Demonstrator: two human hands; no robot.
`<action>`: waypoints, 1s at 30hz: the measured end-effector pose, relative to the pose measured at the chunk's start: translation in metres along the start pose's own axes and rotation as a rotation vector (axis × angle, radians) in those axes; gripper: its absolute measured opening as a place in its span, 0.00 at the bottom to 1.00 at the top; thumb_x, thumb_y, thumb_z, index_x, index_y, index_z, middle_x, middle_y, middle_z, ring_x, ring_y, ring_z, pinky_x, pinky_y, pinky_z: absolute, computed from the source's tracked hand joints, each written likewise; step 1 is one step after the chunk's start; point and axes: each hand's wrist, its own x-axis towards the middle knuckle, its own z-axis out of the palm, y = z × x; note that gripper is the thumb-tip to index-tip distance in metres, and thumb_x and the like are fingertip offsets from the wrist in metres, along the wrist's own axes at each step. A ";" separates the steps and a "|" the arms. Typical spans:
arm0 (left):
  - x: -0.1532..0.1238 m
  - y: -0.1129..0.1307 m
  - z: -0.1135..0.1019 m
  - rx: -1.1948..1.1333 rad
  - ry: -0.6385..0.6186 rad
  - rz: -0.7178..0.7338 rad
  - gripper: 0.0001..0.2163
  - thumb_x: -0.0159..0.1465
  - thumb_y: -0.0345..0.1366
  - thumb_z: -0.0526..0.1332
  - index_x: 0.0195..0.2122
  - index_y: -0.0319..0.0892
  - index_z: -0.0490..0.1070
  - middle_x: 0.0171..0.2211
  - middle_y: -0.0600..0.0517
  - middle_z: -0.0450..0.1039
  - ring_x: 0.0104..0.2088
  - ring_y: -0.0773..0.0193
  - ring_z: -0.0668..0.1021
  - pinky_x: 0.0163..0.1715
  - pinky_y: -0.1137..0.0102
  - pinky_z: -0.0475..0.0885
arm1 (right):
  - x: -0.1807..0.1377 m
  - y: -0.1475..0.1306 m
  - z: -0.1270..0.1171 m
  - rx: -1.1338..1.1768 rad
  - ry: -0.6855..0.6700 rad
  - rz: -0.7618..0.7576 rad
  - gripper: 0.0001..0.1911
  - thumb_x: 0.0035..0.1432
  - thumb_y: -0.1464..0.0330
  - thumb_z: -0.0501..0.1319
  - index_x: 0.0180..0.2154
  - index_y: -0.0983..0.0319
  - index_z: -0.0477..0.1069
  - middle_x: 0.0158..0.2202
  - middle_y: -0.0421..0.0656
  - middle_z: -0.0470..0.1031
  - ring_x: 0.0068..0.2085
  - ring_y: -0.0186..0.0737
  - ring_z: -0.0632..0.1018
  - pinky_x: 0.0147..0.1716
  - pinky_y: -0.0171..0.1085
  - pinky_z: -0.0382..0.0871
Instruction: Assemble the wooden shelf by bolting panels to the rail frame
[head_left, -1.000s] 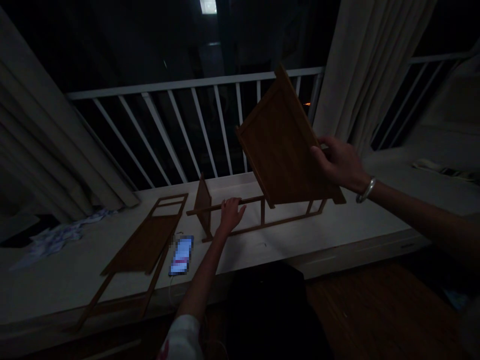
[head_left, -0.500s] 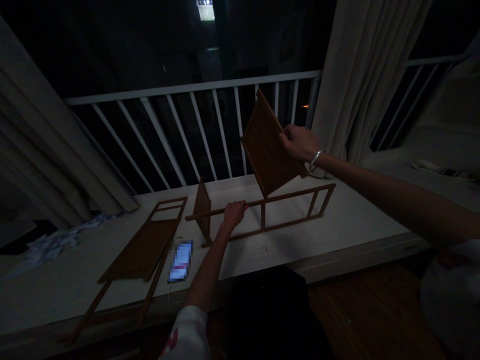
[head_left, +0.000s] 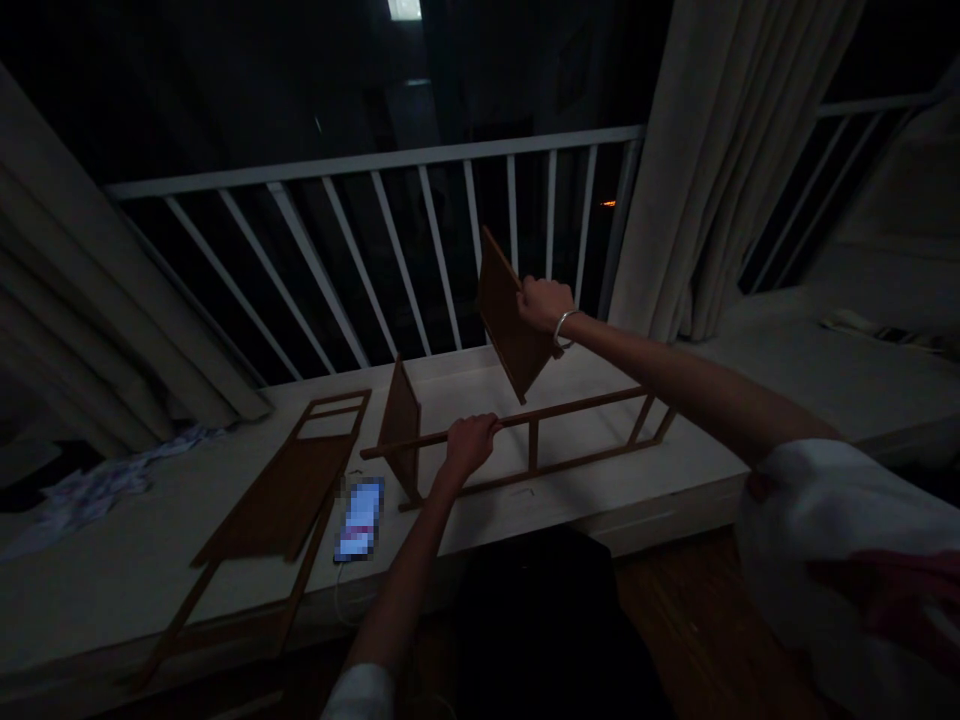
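A wooden ladder-like frame [head_left: 585,404] lies on its side on the white window ledge, with one brown board [head_left: 403,420] standing across its left end. My left hand [head_left: 470,446] is closed around the frame's upper rail, right of that board. Above the middle of the frame, my right hand [head_left: 546,306] grips the right edge of a second brown board [head_left: 504,312], which is held tilted. Its lowest corner hangs close to the upper rail; whether they touch, I cannot tell. A bracelet is on my right wrist.
Left of the frame, a second wooden frame with a brown panel [head_left: 274,495] lies partly over the ledge's front edge. A lit phone [head_left: 361,520] with a cable lies between them. Behind stands a white railing [head_left: 442,155] with curtains [head_left: 694,200] at both sides. Crumpled cloth [head_left: 112,490] lies far left.
My right hand has moved left and slightly down with the board, which has turned more edge-on. The left hand stays on the rail, and the frame has tilted slightly.
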 end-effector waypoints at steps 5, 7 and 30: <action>-0.008 0.003 0.000 -0.005 0.009 -0.002 0.17 0.65 0.46 0.42 0.40 0.45 0.67 0.36 0.48 0.74 0.36 0.60 0.75 0.38 0.66 0.62 | -0.006 -0.003 0.037 -0.021 -0.127 0.038 0.21 0.63 0.62 0.45 0.47 0.71 0.63 0.47 0.61 0.70 0.48 0.54 0.72 0.44 0.46 0.63; -0.010 0.004 0.001 -0.009 0.013 -0.008 0.17 0.65 0.46 0.42 0.40 0.44 0.67 0.36 0.47 0.74 0.36 0.60 0.75 0.38 0.66 0.62 | -0.010 -0.003 0.051 -0.033 -0.173 0.048 0.21 0.63 0.62 0.45 0.47 0.71 0.63 0.48 0.61 0.70 0.49 0.54 0.72 0.44 0.45 0.63; -0.009 0.001 0.004 0.021 0.041 0.010 0.15 0.66 0.44 0.44 0.41 0.43 0.66 0.36 0.48 0.73 0.36 0.61 0.74 0.37 0.66 0.60 | -0.029 -0.022 0.151 -0.027 -0.421 0.046 0.17 0.58 0.66 0.53 0.46 0.68 0.68 0.46 0.59 0.72 0.48 0.50 0.73 0.44 0.41 0.65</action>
